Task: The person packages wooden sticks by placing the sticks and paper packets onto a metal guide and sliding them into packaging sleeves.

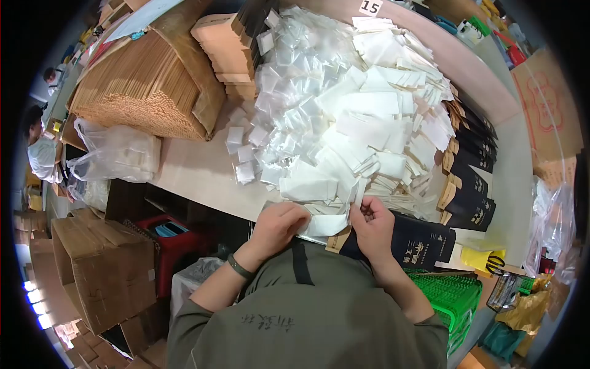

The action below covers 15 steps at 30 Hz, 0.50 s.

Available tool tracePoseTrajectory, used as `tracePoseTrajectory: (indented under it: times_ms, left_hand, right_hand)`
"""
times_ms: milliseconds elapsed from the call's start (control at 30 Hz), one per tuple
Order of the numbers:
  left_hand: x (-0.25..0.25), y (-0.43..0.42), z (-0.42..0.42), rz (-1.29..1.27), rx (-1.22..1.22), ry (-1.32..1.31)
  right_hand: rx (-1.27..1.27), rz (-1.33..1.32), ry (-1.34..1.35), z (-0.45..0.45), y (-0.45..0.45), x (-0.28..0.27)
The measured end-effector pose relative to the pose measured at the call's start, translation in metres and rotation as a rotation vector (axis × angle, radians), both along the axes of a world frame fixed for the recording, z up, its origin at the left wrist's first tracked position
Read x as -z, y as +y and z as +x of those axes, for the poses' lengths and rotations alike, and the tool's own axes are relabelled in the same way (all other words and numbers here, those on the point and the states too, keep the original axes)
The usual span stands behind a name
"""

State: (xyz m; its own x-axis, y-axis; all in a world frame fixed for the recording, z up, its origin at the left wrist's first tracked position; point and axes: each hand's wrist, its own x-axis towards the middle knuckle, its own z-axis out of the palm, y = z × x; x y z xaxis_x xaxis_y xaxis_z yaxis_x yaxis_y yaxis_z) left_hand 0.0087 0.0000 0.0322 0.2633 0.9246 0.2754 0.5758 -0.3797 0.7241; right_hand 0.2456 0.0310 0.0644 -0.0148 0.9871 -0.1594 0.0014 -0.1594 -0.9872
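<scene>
At the near table edge my left hand point(278, 226) is closed, its fingertips at the left end of a white packet point(327, 226) with a clear shiny edge. My right hand point(373, 226) pinches a narrow white packet point(359, 193) standing on edge between thumb and fingers. Beneath my right hand lies a dark printed pouch point(413, 242) with a kraft-brown end, pointing right. Just beyond both hands spreads a big heap of flat white packets point(369, 114). Clear plastic-wrapped packets point(295, 74) make up its left side.
More dark pouches point(464, 190) line the right side. A large box of kraft sheets point(144, 86) stands left, beside a clear plastic bag point(114, 150). Below are a cardboard box point(104, 270), a red container point(175, 246) and a green basket point(448, 301). Black-handled scissors point(495, 263) lie right.
</scene>
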Motion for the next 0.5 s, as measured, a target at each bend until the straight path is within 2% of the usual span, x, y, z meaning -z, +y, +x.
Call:
tracePoseTrajectory:
  times_ms: [67,167,233,333,433,500]
  left_hand:
    - [-0.002,0.006,0.005,0.080,-0.079,-0.025]
    - [0.002,0.009,0.003,0.097,-0.143,-0.015]
    - [-0.004,0.008,0.008,0.169,-0.219,0.075]
    - [-0.024,-0.002,0.011,-0.080,-0.245,0.147]
    - [-0.008,-0.004,0.011,0.026,-0.132,0.003]
    - [-0.003,-0.002,0.005,0.042,-0.045,-0.049]
  right_hand:
    - [0.013,0.033,0.011,0.000,0.005,-0.003]
    - [0.148,-0.241,0.145,-0.006,0.023,-0.030]
    - [0.058,-0.164,0.370,-0.016,0.031,-0.043]
    - [-0.092,0.038,0.508,-0.044,0.033,-0.081]
    - [-0.139,0.101,0.425,-0.055,0.025,-0.088]
    - [-0.192,0.140,0.075,-0.052,0.017,-0.064]
